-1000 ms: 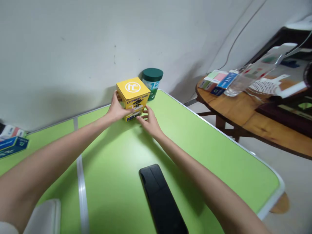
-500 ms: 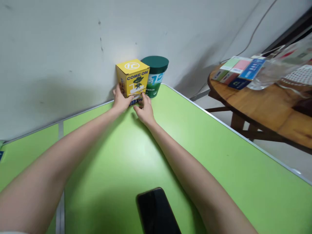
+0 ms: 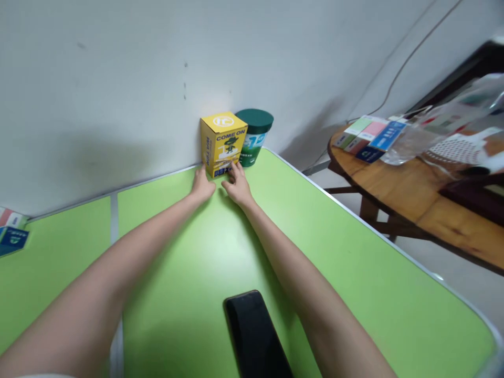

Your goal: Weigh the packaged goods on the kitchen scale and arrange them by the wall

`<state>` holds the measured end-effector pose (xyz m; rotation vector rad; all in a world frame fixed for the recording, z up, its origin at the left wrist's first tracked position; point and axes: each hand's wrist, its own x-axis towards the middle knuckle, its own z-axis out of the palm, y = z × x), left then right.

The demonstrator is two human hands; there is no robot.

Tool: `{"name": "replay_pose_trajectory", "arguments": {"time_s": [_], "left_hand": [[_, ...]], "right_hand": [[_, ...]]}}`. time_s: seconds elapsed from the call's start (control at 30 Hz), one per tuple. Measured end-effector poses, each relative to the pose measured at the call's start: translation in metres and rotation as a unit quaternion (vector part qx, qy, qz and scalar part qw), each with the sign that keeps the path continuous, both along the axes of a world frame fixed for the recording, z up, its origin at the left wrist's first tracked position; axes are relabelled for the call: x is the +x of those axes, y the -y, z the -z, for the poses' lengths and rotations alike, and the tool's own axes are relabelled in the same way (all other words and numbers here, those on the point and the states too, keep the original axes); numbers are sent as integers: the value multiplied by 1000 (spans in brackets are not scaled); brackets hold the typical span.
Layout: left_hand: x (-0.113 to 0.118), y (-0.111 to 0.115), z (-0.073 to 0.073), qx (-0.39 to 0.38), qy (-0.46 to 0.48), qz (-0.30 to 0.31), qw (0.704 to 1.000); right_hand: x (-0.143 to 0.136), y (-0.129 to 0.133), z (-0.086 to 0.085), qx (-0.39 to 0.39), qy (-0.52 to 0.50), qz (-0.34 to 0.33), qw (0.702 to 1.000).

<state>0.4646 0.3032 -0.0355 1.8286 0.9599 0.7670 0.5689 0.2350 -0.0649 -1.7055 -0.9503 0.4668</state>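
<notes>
A yellow cardboard box (image 3: 225,144) printed "COME ON" stands upright at the far corner of the green table, against the wall. Just right of it and partly behind is a tub with a dark green lid (image 3: 255,119). My left hand (image 3: 202,186) rests low by the box's left side, its fingertips at the bottom edge and its thumb apart. At the lower right of the box's front is my right hand (image 3: 238,186), fingers at the cardboard and thumb spread away. Neither hand is wrapped round the box.
A black phone (image 3: 255,333) lies on the green table (image 3: 177,315) between my forearms. At the far left sits a blue and pink carton (image 3: 13,237). To the right, a wooden table (image 3: 417,202) bears a similar carton (image 3: 370,137), a clear plastic bag and a white perforated item (image 3: 459,147).
The box now stands on the table by the tub. My left hand has slid down and off its side, loosening its hold. The view has shifted, showing more of the left carton.
</notes>
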Motion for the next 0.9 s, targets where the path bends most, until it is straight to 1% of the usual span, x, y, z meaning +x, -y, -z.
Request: {"name": "replay_pose_trajectory", "arguments": {"time_s": [0.07, 0.13, 0.2, 0.27, 0.3, 0.33, 0.37, 0.4, 0.43, 0.47, 0.53, 0.6, 0.67, 0.73, 0.77, 0.8, 0.87, 0.9], "left_hand": [[-29, 18, -13, -10, -45, 26, 999], [-69, 38, -28, -6, -74, 57, 996], [-119, 59, -44, 9, -86, 76, 993], [-173, 81, -59, 25, -97, 94, 991], [-201, 92, -67, 26, -105, 117, 987], [-228, 104, -73, 20, -115, 154, 981], [-254, 116, -79, 8, -127, 200, 972], [-279, 127, -84, -10, -138, 242, 960], [-303, 137, -88, -30, -150, 273, 950], [-325, 146, -90, -47, -159, 283, 945], [-369, 160, -92, -84, -167, 257, 948], [-409, 169, -89, -144, -139, 209, 957], [-445, 171, -84, -215, -70, 165, 960], [-478, 167, -76, -255, 15, 110, 961], [-493, 162, -72, -255, 56, 75, 962], [-507, 157, -68, -249, 94, 38, 963], [-532, 146, -57, -222, 156, -35, 962], [-543, 141, -52, -202, 171, -66, 962]], "right_hand": [[-16, 11, -10, -9, 8, -15, 1000], [-44, 30, -24, -12, 21, -56, 998], [-84, 56, -41, -12, 30, -135, 990], [-133, 85, -64, -16, 28, -244, 969], [-158, 99, -77, -22, 25, -314, 949], [-183, 113, -90, -43, 31, -400, 915], [-206, 124, -103, -71, 39, -468, 880], [-227, 134, -115, -100, 50, -517, 849], [-246, 140, -126, -127, 65, -546, 826], [-264, 143, -134, -155, 76, -569, 804], [-298, 139, -145, -204, 84, -617, 755], [-332, 125, -151, -242, 83, -668, 699], [-368, 104, -154, -262, 84, -714, 644], [-404, 80, -152, -258, 80, -748, 607], [-422, 68, -149, -251, 65, -760, 596], [-440, 56, -145, -240, 42, -769, 592], [-476, 37, -135, -217, -13, -769, 602], [-492, 30, -130, -208, -34, -764, 610]]}}
